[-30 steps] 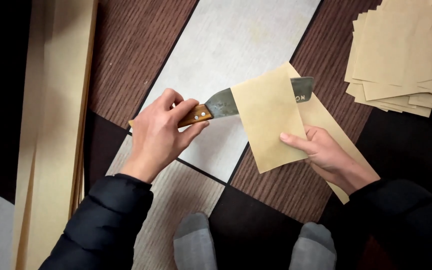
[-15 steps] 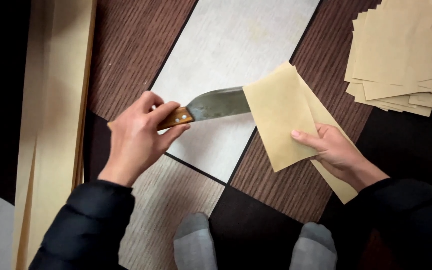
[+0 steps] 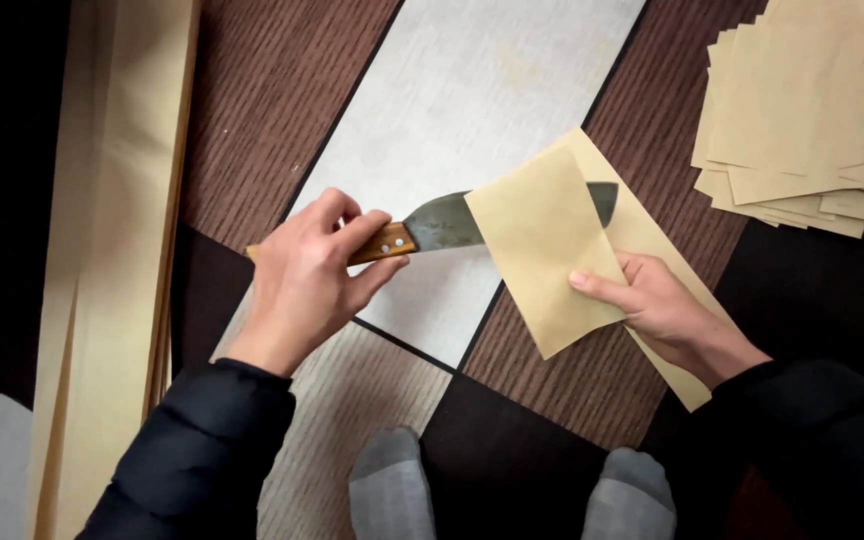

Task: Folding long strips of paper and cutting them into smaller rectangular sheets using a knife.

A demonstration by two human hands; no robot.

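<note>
Tan folded paper [image 3: 542,250], grey knife blade [image 3: 444,222] with orange-brown handle [image 3: 384,243], brown-and-grey striped floor panels [image 3: 272,90]

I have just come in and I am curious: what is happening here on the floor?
A person sits on the floor. The left hand grips a knife by its wooden handle, its blade slid inside a folded sheet of brown paper that the right hand holds. A pile of cut sheets lies at the upper right.

A broad, dull-grey knife [image 3: 447,222] with a riveted wooden handle lies nearly level above the patterned floor, its blade slipped inside the fold of a tan paper sheet [image 3: 552,250]. The folded sheet angles diagonally, its upper flap covering the blade's middle, the rounded tip emerging beyond.
</note>
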